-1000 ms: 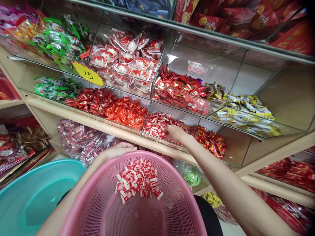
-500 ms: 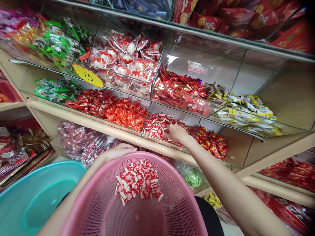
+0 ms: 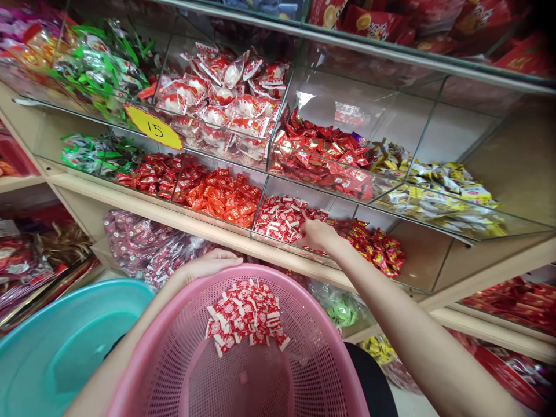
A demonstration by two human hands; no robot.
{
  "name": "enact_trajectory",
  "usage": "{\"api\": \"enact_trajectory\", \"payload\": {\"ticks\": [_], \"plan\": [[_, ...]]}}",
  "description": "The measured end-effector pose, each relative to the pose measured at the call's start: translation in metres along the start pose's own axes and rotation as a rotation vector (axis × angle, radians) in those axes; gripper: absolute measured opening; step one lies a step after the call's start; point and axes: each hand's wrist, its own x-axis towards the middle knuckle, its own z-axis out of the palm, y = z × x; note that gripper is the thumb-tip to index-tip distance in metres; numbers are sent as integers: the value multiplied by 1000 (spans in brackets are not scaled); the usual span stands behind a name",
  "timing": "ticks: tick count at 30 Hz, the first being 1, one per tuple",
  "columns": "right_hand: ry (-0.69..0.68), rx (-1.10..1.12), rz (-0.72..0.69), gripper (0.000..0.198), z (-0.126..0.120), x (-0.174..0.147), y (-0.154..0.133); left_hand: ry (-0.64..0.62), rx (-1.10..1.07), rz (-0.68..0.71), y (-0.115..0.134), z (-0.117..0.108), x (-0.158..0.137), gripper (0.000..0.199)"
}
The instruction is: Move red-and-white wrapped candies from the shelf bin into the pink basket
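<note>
A pink plastic basket (image 3: pixel 324 324) with perforated walls stands in front of me, tilted so its inside shows. A small heap of red-and-white wrapped candies (image 3: pixel 247 313) lies in it. My left hand (image 3: pixel 212 262) is closed over the basket's far left rim, fingers along the edge. My right hand (image 3: pixel 319 234) reaches over the front wall of a clear bin in the lower row. Its fingers are curled at the red-and-white wrapped candies (image 3: pixel 280 217) there, closed on some of them; the fingertips are partly hidden.
Neighbouring bins hold orange-red candies (image 3: pixel 226 194) and red-yellow candies (image 3: pixel 377 249). Above are larger red-and-white packets (image 3: pixel 226 104) and red foil candies (image 3: pixel 324 153). A yellow price tag (image 3: pixel 154 127) marked 15 hangs at left. A turquoise tub (image 3: pixel 78 295) stands left of the basket.
My right hand has shifted slightly to the right within the same bin, its fingers still curled. The view has moved a little. My left hand stays on the basket's rim.
</note>
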Motion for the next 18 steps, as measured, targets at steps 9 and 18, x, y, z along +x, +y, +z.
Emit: {"api": "enact_trajectory", "payload": {"ticks": [9, 18], "plan": [[278, 128, -172, 27, -4, -22, 18, 4, 2, -3, 0, 2, 0, 48], [227, 539, -588, 29, 88, -76, -27, 0, 43, 30, -4, 0, 3, 44]]}}
